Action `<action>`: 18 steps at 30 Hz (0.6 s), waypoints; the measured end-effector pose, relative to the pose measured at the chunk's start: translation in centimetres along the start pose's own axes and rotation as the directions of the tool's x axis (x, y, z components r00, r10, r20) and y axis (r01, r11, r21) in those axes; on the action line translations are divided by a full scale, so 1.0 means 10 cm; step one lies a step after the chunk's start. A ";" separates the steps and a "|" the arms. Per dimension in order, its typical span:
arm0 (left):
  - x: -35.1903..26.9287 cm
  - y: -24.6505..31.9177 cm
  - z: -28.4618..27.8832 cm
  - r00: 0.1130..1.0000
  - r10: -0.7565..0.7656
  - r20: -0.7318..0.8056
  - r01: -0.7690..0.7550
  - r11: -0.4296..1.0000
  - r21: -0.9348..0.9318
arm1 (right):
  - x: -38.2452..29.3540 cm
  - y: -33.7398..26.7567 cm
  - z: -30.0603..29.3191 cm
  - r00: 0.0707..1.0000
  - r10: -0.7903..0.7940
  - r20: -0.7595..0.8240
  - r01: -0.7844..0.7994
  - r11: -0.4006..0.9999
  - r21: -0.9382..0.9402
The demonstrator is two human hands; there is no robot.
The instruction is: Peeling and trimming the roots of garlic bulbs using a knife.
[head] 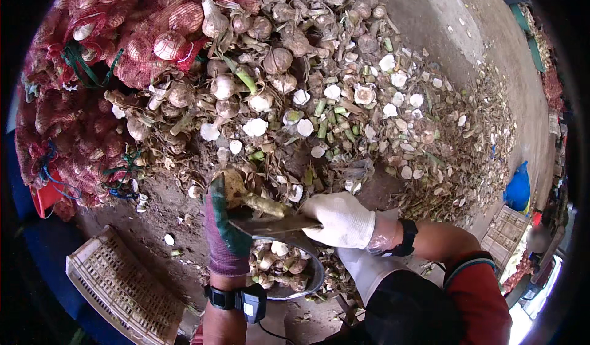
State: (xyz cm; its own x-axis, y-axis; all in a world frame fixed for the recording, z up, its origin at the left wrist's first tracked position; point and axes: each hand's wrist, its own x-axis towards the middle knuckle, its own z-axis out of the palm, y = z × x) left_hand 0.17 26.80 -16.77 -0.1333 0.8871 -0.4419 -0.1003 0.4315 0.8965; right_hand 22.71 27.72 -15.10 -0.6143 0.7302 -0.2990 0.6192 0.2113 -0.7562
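My left hand (pixel 226 234), in a purple and green knitted glove, grips a large garlic bulb (pixel 234 188) whose thick cut stem points right. In a white knitted glove, my right hand (pixel 341 220) holds a knife; its broad dark blade (pixel 276 225) lies just below the stem, its tip by my left palm. Whether the blade touches the stem cannot be told. Under the blade stands a round metal basin (pixel 318 278) with trimmed garlic bulbs (pixel 276 264) in it. Whole bulbs with dry stalks (pixel 278 60) are heaped beyond my hands.
Red mesh sacks of garlic (pixel 138 45) are piled at the upper left. A plastic crate (pixel 124 285) lies tilted at the lower left. Cut stem pieces (pixel 322 124), white root slices and husks cover the ground ahead and right. Another crate (pixel 506 230) and a blue bag (pixel 518 188) are far right.
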 end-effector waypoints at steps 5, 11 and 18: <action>-0.12 -0.07 -0.21 0.913 -0.352 0.208 0.366 0.930 -0.032 | 0.14 0.14 -0.20 0.945 0.294 -0.144 -0.291 0.956 0.037; -0.52 -0.11 -0.18 0.831 -0.463 0.309 0.529 0.829 -0.181 | 0.07 -0.03 -0.24 0.969 0.040 -0.243 -0.026 0.998 0.058; -0.59 0.48 -0.23 0.344 -0.607 0.716 0.357 0.790 0.499 | 0.04 0.47 -0.12 0.914 0.397 -0.087 -0.393 0.918 0.056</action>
State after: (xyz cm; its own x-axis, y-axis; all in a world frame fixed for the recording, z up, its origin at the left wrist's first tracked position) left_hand -1.74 23.22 -9.94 0.7214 0.1602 -0.6737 0.3648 0.7390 0.5664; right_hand 25.91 29.79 -18.07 -0.2732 0.8075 -0.5228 0.7825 -0.1296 -0.6090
